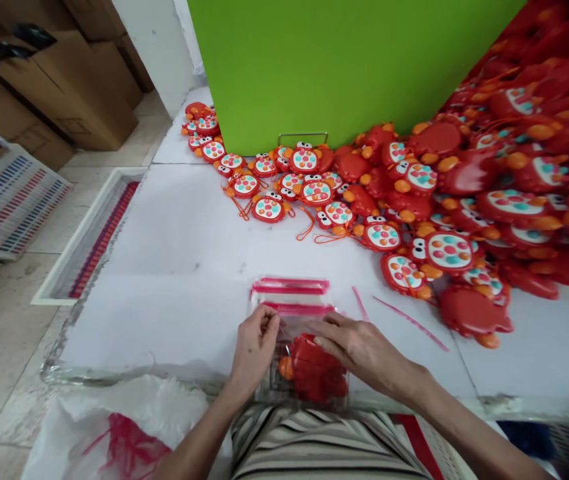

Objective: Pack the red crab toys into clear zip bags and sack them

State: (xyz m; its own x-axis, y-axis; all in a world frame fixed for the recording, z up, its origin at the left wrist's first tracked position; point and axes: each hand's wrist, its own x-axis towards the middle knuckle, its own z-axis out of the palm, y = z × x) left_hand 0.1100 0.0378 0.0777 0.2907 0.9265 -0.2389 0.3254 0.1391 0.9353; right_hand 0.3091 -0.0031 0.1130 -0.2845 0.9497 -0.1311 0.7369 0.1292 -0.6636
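Far left: cardboard boxes (84, 93) on the floor, beside the white tabletop (164, 247)
Left hand (257, 337): grip pressed together at the clear bag's (292, 327) upper edge
Red toy (317, 373): inside the bag, at the tabletop's near edge, between the hands
Green panel (344, 67): upright, blocking the view behind
Right hand (352, 340): fingers bent over the bag; cannot tell if its grip pinches
Pink strips (409, 322): loose, near the right hand
Right: heaped red toys (449, 250)
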